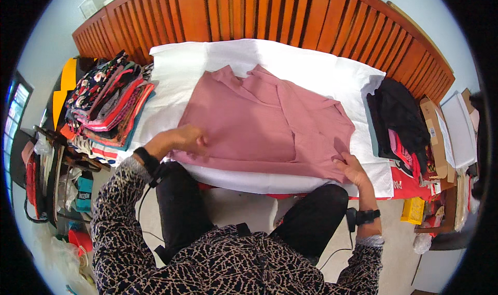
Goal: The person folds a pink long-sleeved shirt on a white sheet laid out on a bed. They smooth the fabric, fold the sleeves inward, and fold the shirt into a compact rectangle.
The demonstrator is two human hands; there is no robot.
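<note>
A dusty-pink garment [249, 124], collared at its far edge, lies spread on a white cloth [303, 65] in front of me. Its right part is folded over towards the middle, with creases there. My left hand [190, 139], slightly blurred, is over the garment's near left corner with curled fingers; whether it pinches the fabric is unclear. My right hand [350, 168] rests at the near right corner, thumb on top of the fabric and the other fingers partly hidden, gripping the edge.
A tall pile of folded clothes [113, 104] stands at the left. Black and pink clothes [400, 120] are heaped at the right, beside a cardboard box [435, 139]. A slatted wooden headboard [272, 15] rises behind the cloth. A yellow basket [412, 210] is below right.
</note>
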